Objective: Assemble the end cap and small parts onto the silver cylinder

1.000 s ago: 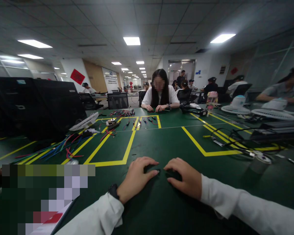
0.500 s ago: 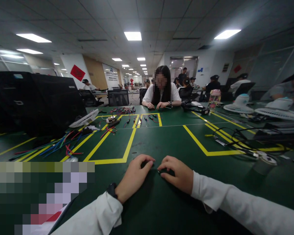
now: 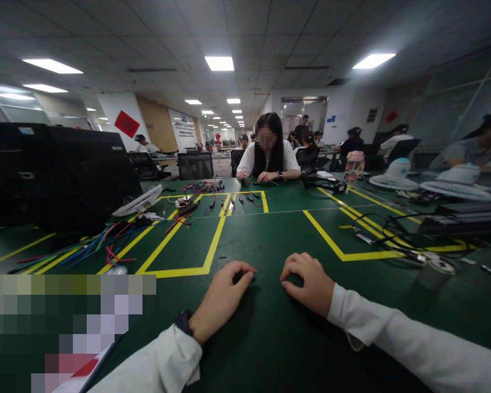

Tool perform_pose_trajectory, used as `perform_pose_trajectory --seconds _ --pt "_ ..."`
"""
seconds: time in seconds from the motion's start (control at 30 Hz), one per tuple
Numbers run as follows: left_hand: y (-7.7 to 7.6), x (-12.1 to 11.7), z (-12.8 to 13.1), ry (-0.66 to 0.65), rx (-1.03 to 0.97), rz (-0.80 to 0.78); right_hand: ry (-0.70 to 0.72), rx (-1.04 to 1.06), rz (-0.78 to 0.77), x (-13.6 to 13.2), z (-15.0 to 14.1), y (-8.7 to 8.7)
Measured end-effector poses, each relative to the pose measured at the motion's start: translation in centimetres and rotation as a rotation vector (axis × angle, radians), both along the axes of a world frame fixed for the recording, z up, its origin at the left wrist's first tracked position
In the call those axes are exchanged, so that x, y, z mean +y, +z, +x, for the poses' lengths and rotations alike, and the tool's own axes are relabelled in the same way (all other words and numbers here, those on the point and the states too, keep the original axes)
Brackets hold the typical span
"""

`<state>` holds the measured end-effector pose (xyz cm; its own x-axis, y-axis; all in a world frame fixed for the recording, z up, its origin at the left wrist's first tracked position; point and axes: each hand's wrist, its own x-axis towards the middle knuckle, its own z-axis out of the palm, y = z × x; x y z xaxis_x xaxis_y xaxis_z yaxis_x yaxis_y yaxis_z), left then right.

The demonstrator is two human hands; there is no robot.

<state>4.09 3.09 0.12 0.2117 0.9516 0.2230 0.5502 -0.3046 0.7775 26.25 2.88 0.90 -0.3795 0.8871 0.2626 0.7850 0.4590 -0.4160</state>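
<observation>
- Left hand (image 3: 222,296): fingers bent, index finger arched toward the thumb, tips close together near the green tabletop (image 3: 265,338). Any grip is indeterminate; the fingers may hide a small part.
- Right hand (image 3: 309,285): fingers curled, thumb and index tips close together, a small gap showing behind them. No part is visible at the tips; whether one is held cannot be told.
- Spacing: the hands are apart, fingertips facing each other across bare tabletop.
- Step in hand (judgement): fine fingertip work at the near edge, with both hands in a pinch posture.
- Next move (judgement): calls for a narrow, controlled pinch and a clear line of sight to the tips, since a small part is easily dropped or lost on the dark surface.
- Nearest visible item: a small dark piece (image 3: 223,257) on the tabletop, just beyond the left hand and outside the yellow tape (image 3: 180,273). It appears thin and short; its type is too small to identify.
- Farther right: a metal cylinder (image 3: 431,277), upright, pale and smooth-sided, beside black cables (image 3: 387,232).
- Farther left: loose red, blue and green wires (image 3: 84,248).
- Far side: small wired parts (image 3: 241,202); beyond them, a seated person (image 3: 288,155).
</observation>
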Motion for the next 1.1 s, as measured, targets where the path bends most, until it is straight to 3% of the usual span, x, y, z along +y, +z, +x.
perform_pose_trajectory --seconds 0.2,0.33,0.43,0.57,0.63,0.73,0.87,1.1 --pt "0.2 -0.1 0.0 -0.008 -0.014 -0.006 0.055 -0.037 0.036 -0.4 0.0 0.2" --pt "0.2 -0.1 -0.2 -0.007 -0.007 -0.006 0.019 -0.058 0.139 -0.1 1.2 0.6" --pt "0.3 -0.2 -0.3 0.000 -0.003 -0.011 -0.060 -0.044 0.328 0.5 5.2 1.2" --pt "0.4 -0.2 -0.2 0.017 -0.007 -0.019 -0.318 -0.043 0.534 0.2 14.3 2.7" --pt "0.4 -0.1 -0.1 0.021 -0.012 -0.027 -0.542 -0.056 0.430 -0.6 19.1 3.4" --pt "0.4 0.0 0.0 0.015 -0.017 -0.033 -0.808 -0.045 0.094 -1.7 25.1 3.7" --pt "0.4 0.1 0.1 0.011 -0.016 -0.035 -0.838 0.071 -0.165 -1.9 29.1 2.7" --pt "0.3 0.0 0.0 0.023 -0.019 -0.046 -0.877 0.118 -0.137 -2.0 30.1 2.4"
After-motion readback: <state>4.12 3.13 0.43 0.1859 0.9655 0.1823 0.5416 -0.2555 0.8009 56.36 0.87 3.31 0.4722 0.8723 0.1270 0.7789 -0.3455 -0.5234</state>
